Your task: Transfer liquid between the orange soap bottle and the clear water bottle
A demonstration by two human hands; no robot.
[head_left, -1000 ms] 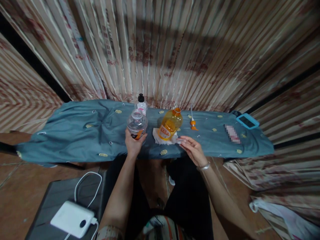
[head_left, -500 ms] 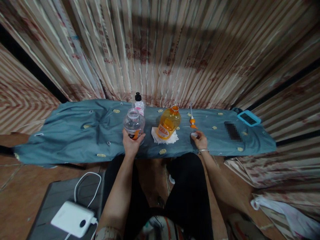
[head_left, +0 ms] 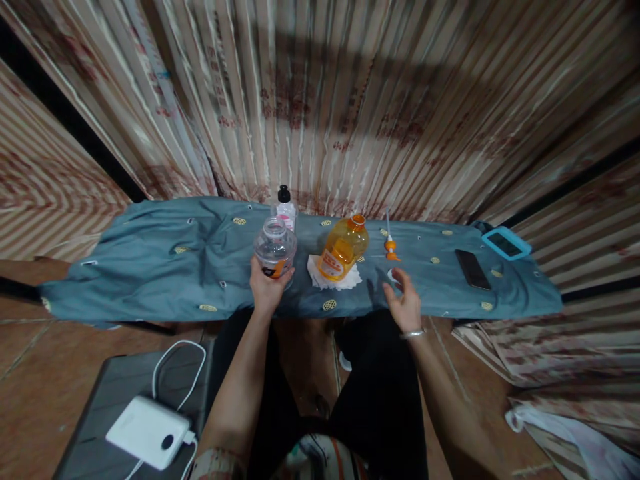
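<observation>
Head view: I can see labels but read none of them. The clear bottle [head_left: 275, 248] carries an orange and dark label low on its side, the orange bottle [head_left: 343, 248] a yellow label with red print too small to make out, and the small pink bottle [head_left: 285, 208] with a black cap stands behind the clear one.

My left hand [head_left: 267, 288] is wrapped around the lower part of the clear bottle, fingers closed on it, holding it upright at the near edge of the table; its mouth is open, with no cap on it. My right hand [head_left: 404, 303] hangs loosely open with fingers spread and holds nothing, just above the cloth near a small white cap [head_left: 393, 273] that lies flat there. I cannot tell whether the fingertips touch it.

The orange bottle stands on a white paper napkin [head_left: 332, 278], just right of the clear bottle. Beyond the cap lies an orange pump nozzle [head_left: 391, 248] with its tube. Further right are a dark phone [head_left: 473, 269] and a blue-edged device [head_left: 506, 243]. A blue-green cloth [head_left: 160, 260] with small yellow motifs covers the narrow table; striped curtains [head_left: 320, 107] hang behind. On the tiled floor to my left, a white power bank [head_left: 148, 432] sits on a grey case.
</observation>
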